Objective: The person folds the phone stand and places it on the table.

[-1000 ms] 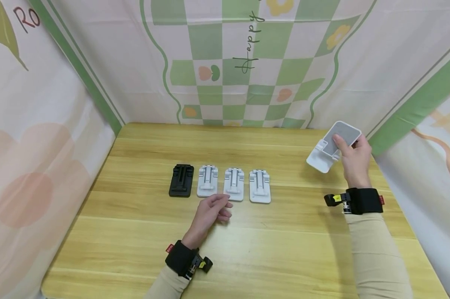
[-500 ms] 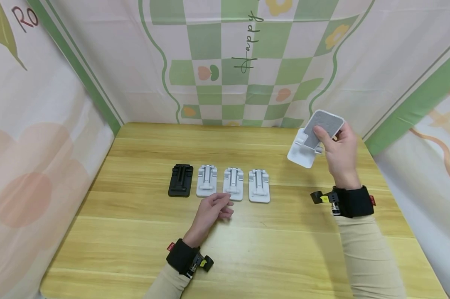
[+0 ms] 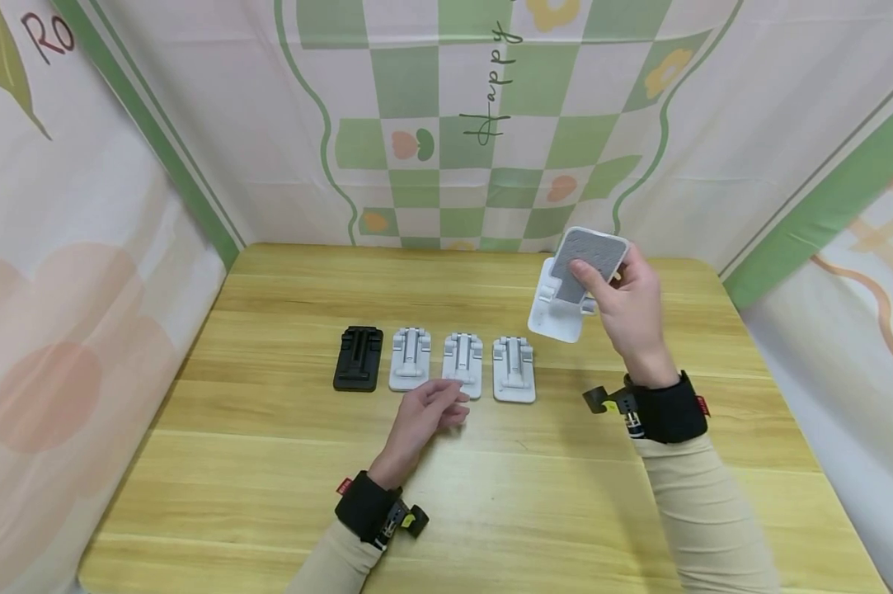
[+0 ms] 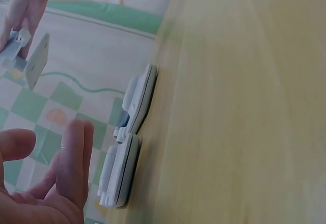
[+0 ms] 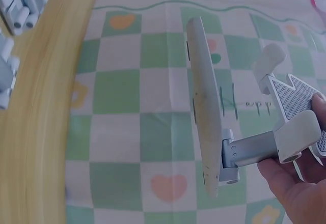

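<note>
My right hand (image 3: 630, 309) grips a white folding phone stand (image 3: 557, 323) above the right of the table, its thumb on the grey pad. The stand is unfolded; the right wrist view shows its flat base (image 5: 206, 107) joined by a hinged arm (image 5: 252, 150) to the padded plate. My left hand (image 3: 420, 421) hovers near the row, fingers loosely bent around nothing, fingertips overlapping the lower edge of a folded white phone stand (image 3: 462, 359). Beside that one lie another white phone stand (image 3: 411, 356) to the left, a third (image 3: 514, 367) to the right, and a black phone stand (image 3: 358, 356) at the far left.
The wooden table (image 3: 253, 495) carries the row of folded stands across its middle. A printed curtain (image 3: 409, 82) hangs right behind the table's back edge and along both sides. Each wrist wears a black strap (image 3: 667, 408) with a small camera.
My right hand has moved left with the unfolded white phone stand, from the far right toward the row. My left hand has barely shifted, and the folded stands lie where they were.
</note>
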A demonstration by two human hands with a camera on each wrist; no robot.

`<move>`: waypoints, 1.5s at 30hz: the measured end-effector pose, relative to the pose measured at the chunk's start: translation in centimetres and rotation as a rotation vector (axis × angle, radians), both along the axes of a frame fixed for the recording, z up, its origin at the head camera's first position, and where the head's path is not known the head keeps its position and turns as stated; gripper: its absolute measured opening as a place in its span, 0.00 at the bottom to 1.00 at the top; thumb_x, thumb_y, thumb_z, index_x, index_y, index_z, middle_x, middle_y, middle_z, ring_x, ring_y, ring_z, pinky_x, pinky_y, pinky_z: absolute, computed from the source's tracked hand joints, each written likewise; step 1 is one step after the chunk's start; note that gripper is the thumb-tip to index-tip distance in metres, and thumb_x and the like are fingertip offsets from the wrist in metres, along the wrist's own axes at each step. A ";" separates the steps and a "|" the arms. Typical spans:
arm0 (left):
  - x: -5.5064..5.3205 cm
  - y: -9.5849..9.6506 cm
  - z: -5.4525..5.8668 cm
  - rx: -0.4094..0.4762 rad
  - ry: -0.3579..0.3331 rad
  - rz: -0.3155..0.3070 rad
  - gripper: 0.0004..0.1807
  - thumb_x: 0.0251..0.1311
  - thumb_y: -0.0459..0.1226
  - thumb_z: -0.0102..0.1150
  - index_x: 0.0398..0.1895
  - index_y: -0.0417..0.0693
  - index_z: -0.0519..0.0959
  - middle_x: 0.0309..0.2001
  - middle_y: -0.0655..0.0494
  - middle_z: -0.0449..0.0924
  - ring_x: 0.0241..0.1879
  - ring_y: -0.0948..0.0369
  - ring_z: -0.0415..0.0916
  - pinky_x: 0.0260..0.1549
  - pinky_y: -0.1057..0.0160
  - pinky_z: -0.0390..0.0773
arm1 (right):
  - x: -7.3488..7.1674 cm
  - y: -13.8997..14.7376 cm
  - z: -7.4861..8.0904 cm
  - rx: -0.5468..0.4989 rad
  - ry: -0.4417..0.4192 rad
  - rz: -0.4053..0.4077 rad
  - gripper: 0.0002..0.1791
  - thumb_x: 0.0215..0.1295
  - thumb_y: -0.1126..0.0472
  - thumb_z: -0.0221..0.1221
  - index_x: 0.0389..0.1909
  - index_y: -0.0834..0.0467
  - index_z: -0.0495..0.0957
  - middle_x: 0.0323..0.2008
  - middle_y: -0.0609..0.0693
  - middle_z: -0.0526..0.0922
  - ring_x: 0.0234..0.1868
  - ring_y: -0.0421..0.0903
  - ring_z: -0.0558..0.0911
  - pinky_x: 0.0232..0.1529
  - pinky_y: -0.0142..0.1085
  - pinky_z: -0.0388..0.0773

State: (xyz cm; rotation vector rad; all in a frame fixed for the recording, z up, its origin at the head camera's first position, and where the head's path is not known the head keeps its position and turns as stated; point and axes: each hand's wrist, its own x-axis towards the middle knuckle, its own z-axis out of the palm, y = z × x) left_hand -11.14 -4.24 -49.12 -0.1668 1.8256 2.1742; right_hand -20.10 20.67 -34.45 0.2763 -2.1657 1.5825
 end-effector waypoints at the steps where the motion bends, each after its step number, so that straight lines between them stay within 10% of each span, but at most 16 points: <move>1: -0.1 0.0 0.0 0.006 0.003 0.003 0.27 0.60 0.50 0.57 0.55 0.40 0.74 0.46 0.41 0.81 0.40 0.54 0.81 0.44 0.58 0.81 | 0.2 -0.3 0.0 0.007 0.000 0.011 0.20 0.58 0.60 0.63 0.51 0.61 0.76 0.41 0.45 0.80 0.41 0.42 0.80 0.39 0.24 0.79; 26: -0.7 0.6 1.1 0.164 0.163 -0.008 0.32 0.61 0.48 0.57 0.62 0.38 0.67 0.52 0.39 0.77 0.48 0.52 0.78 0.51 0.57 0.77 | 2.7 -5.4 -3.1 0.036 -0.080 0.379 0.19 0.57 0.67 0.63 0.50 0.66 0.74 0.43 0.52 0.81 0.40 0.43 0.80 0.37 0.29 0.82; 45: -1.1 0.8 1.2 0.088 0.171 -0.029 0.32 0.60 0.44 0.59 0.64 0.39 0.66 0.56 0.43 0.76 0.51 0.56 0.76 0.45 0.64 0.80 | 4.4 -7.7 -2.5 0.058 -0.163 0.436 0.17 0.57 0.71 0.61 0.48 0.71 0.73 0.42 0.63 0.80 0.39 0.40 0.79 0.37 0.28 0.79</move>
